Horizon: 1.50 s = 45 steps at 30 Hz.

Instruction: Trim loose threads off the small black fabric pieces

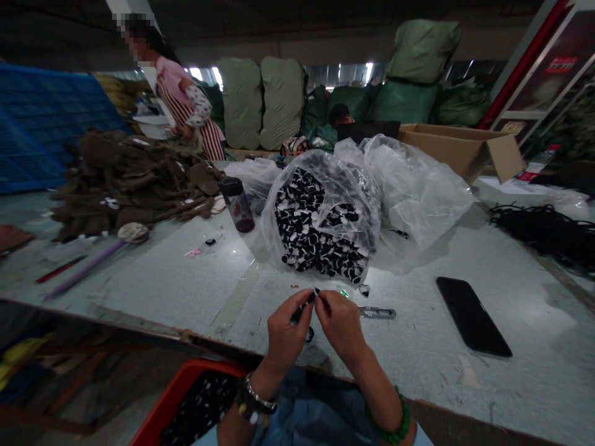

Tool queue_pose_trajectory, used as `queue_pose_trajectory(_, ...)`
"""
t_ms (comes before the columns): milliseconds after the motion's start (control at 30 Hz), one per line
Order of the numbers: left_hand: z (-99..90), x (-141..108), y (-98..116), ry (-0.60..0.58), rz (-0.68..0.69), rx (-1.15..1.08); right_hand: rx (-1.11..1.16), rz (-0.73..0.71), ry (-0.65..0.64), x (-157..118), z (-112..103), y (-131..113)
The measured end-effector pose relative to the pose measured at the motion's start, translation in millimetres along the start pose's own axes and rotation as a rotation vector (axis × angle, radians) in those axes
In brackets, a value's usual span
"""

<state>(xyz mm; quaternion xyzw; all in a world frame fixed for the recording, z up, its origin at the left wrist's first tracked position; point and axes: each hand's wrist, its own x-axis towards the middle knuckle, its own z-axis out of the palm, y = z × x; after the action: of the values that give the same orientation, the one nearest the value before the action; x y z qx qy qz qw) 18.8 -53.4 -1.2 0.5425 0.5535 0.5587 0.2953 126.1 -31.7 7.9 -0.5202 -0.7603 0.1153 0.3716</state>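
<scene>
My left hand (289, 327) and my right hand (340, 322) meet over the table's front edge, fingertips pinched together. Between them is a small black-and-white piece (317, 292), too small to name surely. Something black also shows inside the curled fingers of my left hand. Just beyond stands a clear plastic bag (325, 207), its mouth facing me, full of similar small black-and-white pieces. One loose piece (364, 290) lies in front of it. A metal thread snipper (377, 313) rests right of my right hand. Below my left arm, a red bin (162, 396) holds many small black-and-white pieces.
A black phone (474, 316) lies at right, near black cords (548, 232). A lidded tumbler (237, 204) stands left of the bag, before a brown fabric pile (139, 179). A cardboard box (450, 145) sits behind. A person in a striped apron (186, 111) stands back left.
</scene>
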Motion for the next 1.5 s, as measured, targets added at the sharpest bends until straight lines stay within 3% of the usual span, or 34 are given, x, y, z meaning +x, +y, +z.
queue_pose_trajectory(133, 1.1, 4.3, 1.4, 0.059, -0.09, -0.101, -0.097, -0.023, 0.002, -1.6, 4.7, -0.1)
queue_pose_trajectory(300, -1.3, 13.8, 0.4, 0.012, -0.361, -0.547, -0.11, -0.012, 0.035, -3.9, 2.7, -4.8)
queue_pose_trajectory(367, -3.6, 15.3, 0.4, -0.046, -0.449, -0.678, -0.054, 0.011, 0.025, -3.1, 1.3, -5.3)
queue_pose_trajectory(467, -6.8, 15.9, 0.9, -0.147, -0.519, -0.777, 0.221, 0.073, -0.1, -1.0, 2.2, -0.4)
queue_pose_trajectory(533, -8.5, 16.4, 0.7, -0.186, -0.485, -0.761, 0.428, 0.133, -0.201, 0.2, 3.6, 5.7)
queue_pose_trajectory(600, -9.9, 17.6, -0.8, -0.181, -0.408, -0.669, 0.485, 0.178, -0.181, 1.1, 3.2, 10.8)
queue_pose_trajectory(733, -12.9, 19.7, -6.2, -0.142, -0.284, -0.402, 0.244, 0.053, -0.038, 1.8, -4.4, 9.4)
queue_pose_trajectory(833, -15.0, 19.0, -7.6, -0.167, -0.181, -0.216, 0.002, -0.111, -0.089, 1.4, -7.5, 1.3)
queue_pose_trajectory(967, -18.5, 18.4, -3.2, -0.225, 0.008, 0.098, -0.26, -0.193, -0.178, 1.0, -2.7, -2.3)
queue_pose_trajectory(1067, -20.0, 19.2, -0.7, -0.303, 0.111, 0.23, -0.274, -0.266, -0.257, 1.7, 1.7, 3.3)
queue_pose_trajectory(1167, -17.9, 18.8, -2.5, -0.336, 0.148, 0.255, -0.148, -0.266, -0.262, 2.4, 3.3, 9.3)
queue_pose_trajectory(1233, -14.8, 17.6, -5.2, -0.295, 0.128, 0.226, -0.072, -0.22, -0.218, 1.7, 3.0, 10.3)
queue_pose_trajectory(1333, -10.5, 15.1, -8.8, -0.138, 0.055, 0.148, -0.021, -0.156, -0.156, -0.7, 2.2, 7.9)
queue_pose_trajectory(1500, -7.0, 11.7, -9.2, -0.004, 0.065, 0.155, -0.109, -0.066, -0.051, -1.2, 3.7, 4.3)
